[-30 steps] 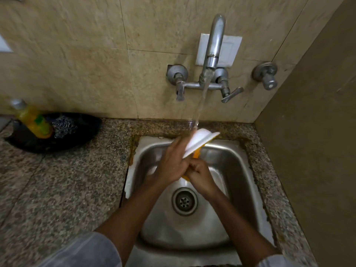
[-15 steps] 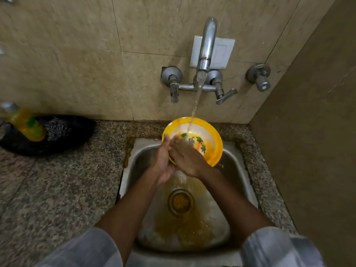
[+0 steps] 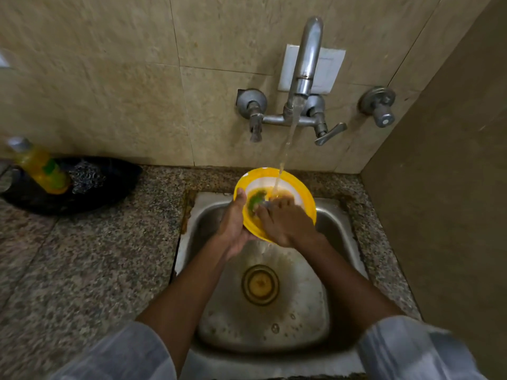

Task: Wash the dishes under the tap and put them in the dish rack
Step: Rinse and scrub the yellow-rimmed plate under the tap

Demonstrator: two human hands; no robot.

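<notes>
Over the steel sink [image 3: 343, 237], the yellow-rimmed plate [image 3: 307, 198] sits tilted under the tap [image 3: 306, 64], water streaming onto its white centre. Left hand [image 3: 234, 226] cups the plate's near edge, fingers curled around the rim. Right hand [image 3: 288, 223] lies flat across the face, fingers spread, pressing on it. Off on the counter, a yellow bottle [image 3: 41, 168] stands in a dark tray [image 3: 115, 182]; its green label is too blurred to read.
</notes>
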